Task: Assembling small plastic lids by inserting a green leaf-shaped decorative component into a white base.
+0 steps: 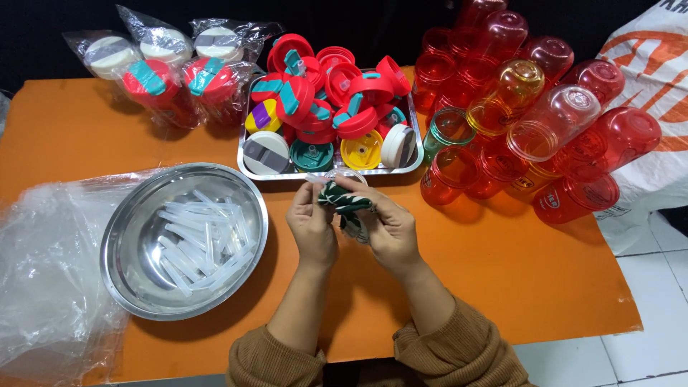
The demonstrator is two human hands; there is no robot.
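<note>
My left hand (311, 223) and my right hand (389, 226) meet over the orange table (502, 272), just in front of the metal tray. Together they grip a clear cup with a dark green and white lid (346, 203); the cup body is mostly hidden by my fingers. The rectangular metal tray (247, 169) beyond my hands is heaped with round lids in red, teal, yellow, white and green. A round steel bowl (129, 287) left of my hands holds several clear plastic straws (197, 240).
A pile of red, yellow and clear plastic cups (530, 107) lies on its side at the right. Bagged cups with lids (168, 75) stand at the back left. Crumpled clear plastic bags (43, 272) cover the left edge. A white printed sack (652, 79) is far right.
</note>
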